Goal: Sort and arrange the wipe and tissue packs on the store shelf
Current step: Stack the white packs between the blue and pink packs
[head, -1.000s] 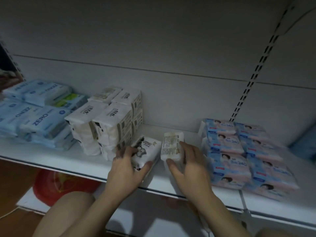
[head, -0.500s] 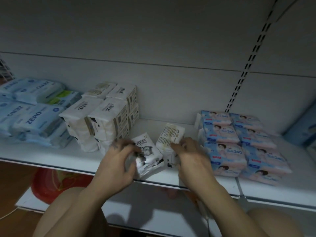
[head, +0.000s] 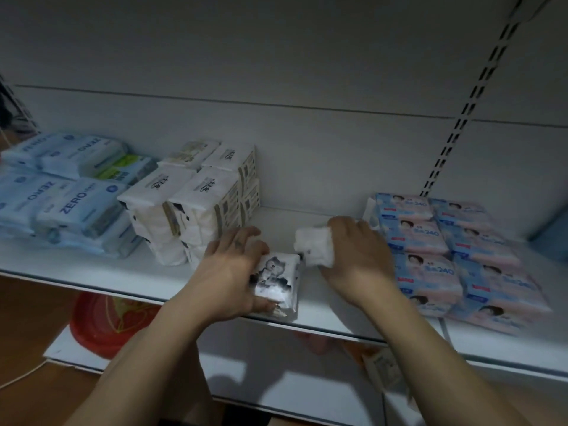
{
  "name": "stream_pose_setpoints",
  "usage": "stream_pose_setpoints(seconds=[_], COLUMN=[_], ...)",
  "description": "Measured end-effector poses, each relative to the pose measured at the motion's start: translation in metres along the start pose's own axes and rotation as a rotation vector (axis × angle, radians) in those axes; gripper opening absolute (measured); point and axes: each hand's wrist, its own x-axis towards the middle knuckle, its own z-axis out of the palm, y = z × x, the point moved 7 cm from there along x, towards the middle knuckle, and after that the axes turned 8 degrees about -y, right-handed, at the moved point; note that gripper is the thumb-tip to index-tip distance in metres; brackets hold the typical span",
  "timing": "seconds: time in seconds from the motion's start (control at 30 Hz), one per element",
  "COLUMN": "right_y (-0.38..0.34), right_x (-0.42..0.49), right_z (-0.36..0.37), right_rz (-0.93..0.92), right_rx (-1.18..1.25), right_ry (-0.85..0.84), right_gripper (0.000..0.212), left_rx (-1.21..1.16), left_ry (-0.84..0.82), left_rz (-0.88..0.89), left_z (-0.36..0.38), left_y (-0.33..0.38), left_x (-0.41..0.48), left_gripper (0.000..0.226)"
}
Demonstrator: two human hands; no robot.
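My left hand (head: pixel 229 276) grips a white tissue pack with a grey cartoon animal (head: pixel 276 279), lying flat near the front edge of the white shelf (head: pixel 92 272). My right hand (head: pixel 356 259) holds a second white tissue pack (head: pixel 315 247) by its right end, just behind and right of the first pack. A stack of white tissue packs (head: pixel 196 204) stands to the left, touching my left fingers. Pink-and-blue wipe packs (head: pixel 455 256) lie in rows at the right. Blue ZERO wipe packs (head: pixel 58 198) fill the far left.
A bare strip of shelf lies between the white stack and the pink-and-blue packs. The slotted upright (head: pixel 461 118) runs up the back wall at right. A red round object (head: pixel 101 327) sits below the shelf at left, and a small pack (head: pixel 384 367) lies on the lower level.
Both packs were tilted up between my hands. The cartoon pack now lies flat at the front edge, and my right hand has carried the other pack to the right and back.
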Motion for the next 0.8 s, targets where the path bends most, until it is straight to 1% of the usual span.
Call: stream_pose_setpoints(seconds=[0.03, 0.07, 0.1, 0.13, 0.17, 0.2, 0.27, 0.3, 0.33, 0.4, 0.47, 0.57, 0.67, 0.73, 0.8], right_y=[0.01, 0.021, 0.03, 0.034, 0.034, 0.033, 0.034, 0.037, 0.041, 0.046, 0.046, 0.047, 0.048, 0.047, 0.046], right_x=[-0.001, -0.004, -0.007, -0.011, -0.015, -0.02, -0.031, -0.036, -0.041, -0.047, -0.051, -0.053, -0.052, -0.053, -0.054], right_z=[-0.012, -0.021, -0.027, -0.031, -0.033, -0.032, -0.025, -0.018, -0.01, 0.004, 0.009, 0.015, 0.022, 0.029, 0.03], right_rz=[0.103, 0.191, 0.241, 0.253, 0.236, 0.214, 0.199, 0.208, 0.238, 0.308, 0.317, 0.313, 0.291, 0.278, 0.25], right_rx=[0.153, 0.364, 0.594, 0.773, 0.864, 0.888, 0.947, 1.02, 1.127, 1.288, 1.288, 1.369, 1.379, 1.338, 1.23], right_ry=[0.069, 0.123, 0.176, 0.205, 0.224, 0.241, 0.297, 0.324, 0.336, 0.317, 0.308, 0.351, 0.379, 0.361, 0.341], right_gripper=[0.055, 0.061, 0.066, 0.069, 0.064, 0.052, 0.027, 0.023, 0.022, 0.023, 0.028, 0.036, 0.043, 0.05, 0.053], left_rx=[-0.016, -0.045, -0.094, -0.159, -0.22, -0.248, -0.26, -0.264, -0.26, -0.227, -0.205, -0.276, -0.32, -0.392, -0.537], left_ry=[-0.015, -0.051, -0.074, -0.074, -0.035, 0.043, 0.257, 0.341, 0.388, 0.43, 0.422, 0.331, 0.227, 0.119, 0.138], left_rz=[0.002, -0.008, -0.022, -0.034, -0.034, -0.022, -0.01, -0.024, -0.046, -0.08, -0.098, -0.152, -0.051, -0.029, -0.025], left_z=[0.003, 0.007, 0.01, 0.01, 0.006, 0.002, -0.004, -0.005, -0.005, -0.003, -0.001, -0.001, 0.006, 0.019, 0.024], left_y=[0.0, 0.0, -0.001, -0.002, -0.002, 0.0, 0.0, 0.001, 0.003, 0.009, 0.014, 0.015, 0.021, 0.023, 0.021], left_x=[0.002, 0.003, 0.004, 0.005, 0.006, 0.008, 0.011, 0.012, 0.015, 0.02, 0.028, 0.048, 0.06, 0.054, 0.044], left_gripper=[0.091, 0.091, 0.093, 0.099, 0.103, 0.103, 0.093, 0.087, 0.083, 0.08, 0.082, 0.084, 0.085, 0.076, 0.055])
